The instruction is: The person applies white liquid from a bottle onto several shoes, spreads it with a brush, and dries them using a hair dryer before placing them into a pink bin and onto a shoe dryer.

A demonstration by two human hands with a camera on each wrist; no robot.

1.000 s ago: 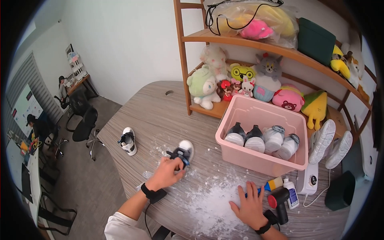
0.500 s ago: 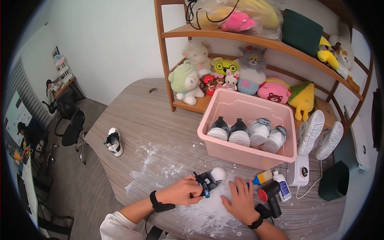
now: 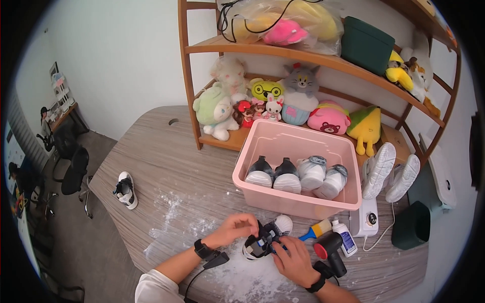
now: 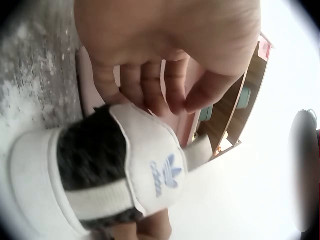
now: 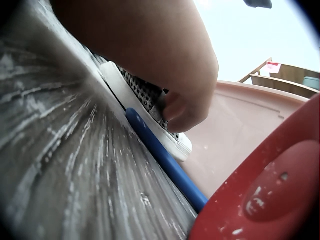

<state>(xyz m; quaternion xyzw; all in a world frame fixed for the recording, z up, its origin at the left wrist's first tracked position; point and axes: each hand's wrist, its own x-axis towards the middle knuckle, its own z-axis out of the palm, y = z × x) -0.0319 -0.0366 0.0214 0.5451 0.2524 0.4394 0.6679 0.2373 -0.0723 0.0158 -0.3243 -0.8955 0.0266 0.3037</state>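
A black-and-white sneaker (image 3: 261,244) with dark straps stands on the powder-dusted table, toe pointing away. Its white heel panel (image 4: 150,155) bears a blue logo in the left wrist view. My left hand (image 3: 232,231) hovers over the sneaker's left side, fingers loosely bent, with nothing visible between thumb and forefinger. On the other side my right hand (image 3: 295,261) has its fingertips curled at the upper, pinching a dark strap at the mesh side (image 5: 135,87). A second matching sneaker (image 3: 125,191) stands apart at the table's left edge.
A pink bin (image 3: 298,204) holding several shoes stands behind. To the right lie a blue-handled brush (image 3: 316,231), a white bottle (image 3: 345,237) and a black-and-red blower (image 3: 331,250). Beyond them, a white device (image 3: 365,222) bears two upturned shoes. Plush toys (image 3: 220,113) fill the shelf.
The sneaker came rightward in my left hand and now stands between both hands. My left hand has loosened from it; my right hand has moved from the tabletop onto its side.
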